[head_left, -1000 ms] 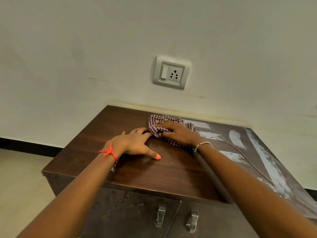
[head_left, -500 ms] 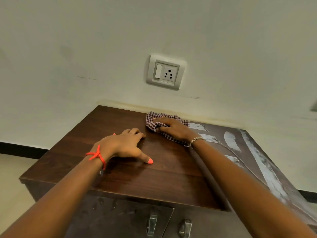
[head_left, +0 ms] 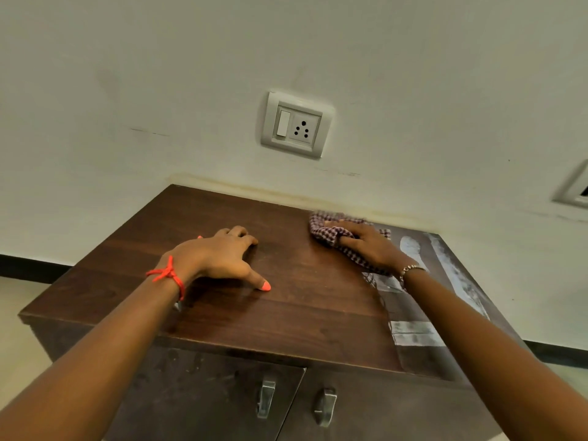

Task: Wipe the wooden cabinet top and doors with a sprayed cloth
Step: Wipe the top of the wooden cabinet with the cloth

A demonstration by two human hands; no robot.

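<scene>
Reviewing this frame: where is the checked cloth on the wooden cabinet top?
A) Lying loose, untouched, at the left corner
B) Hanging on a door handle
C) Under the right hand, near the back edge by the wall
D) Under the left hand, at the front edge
C: the right hand presses the purple-and-white checked cloth onto the dark wooden cabinet top near the wall, while the left hand rests bare on the wood.
</scene>
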